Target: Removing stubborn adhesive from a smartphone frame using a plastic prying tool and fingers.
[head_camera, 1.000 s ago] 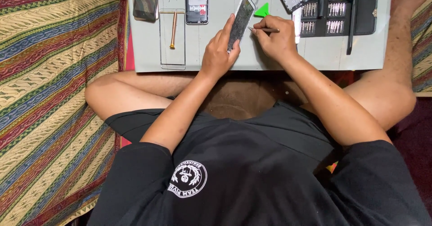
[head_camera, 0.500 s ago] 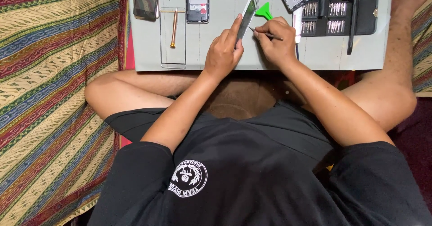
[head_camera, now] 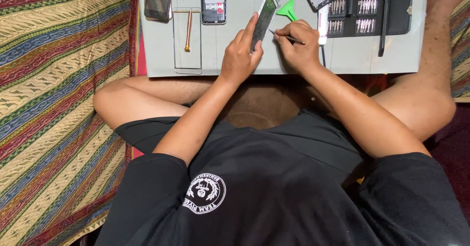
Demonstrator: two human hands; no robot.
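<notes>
Since the earlier frames we see little change: our left hand [head_camera: 238, 55] has tipped the phone [head_camera: 265, 17] a touch more onto its edge, and the thin metal tool [head_camera: 288, 38] in our right hand [head_camera: 296, 50] sits lower, its tip close to the phone's right side

Left hand is wrapped round the phone's lower half, index finger stretched up along the left edge, thumb behind; the phone stands tilted above the grey work mat [head_camera: 235, 55], its top toward twelve o'clock. Right hand is closed in a pen-like pinch on the tool, tip pointing to nine o'clock. Whether the tip touches the phone we cannot tell

We judge the main risk to be a slip: held on edge by only the fingers, the phone could twist if the tool pushes sideways, and the point could skid across the glass or into the left fingers. Too much leverage might crack the screen

At twelve o'clock lies a green pick [head_camera: 286, 8]; toward one o'clock the black bit case [head_camera: 372, 11], toward eleven a brass-coloured screwdriver [head_camera: 188, 29] and an opened phone body [head_camera: 214, 2]
</notes>
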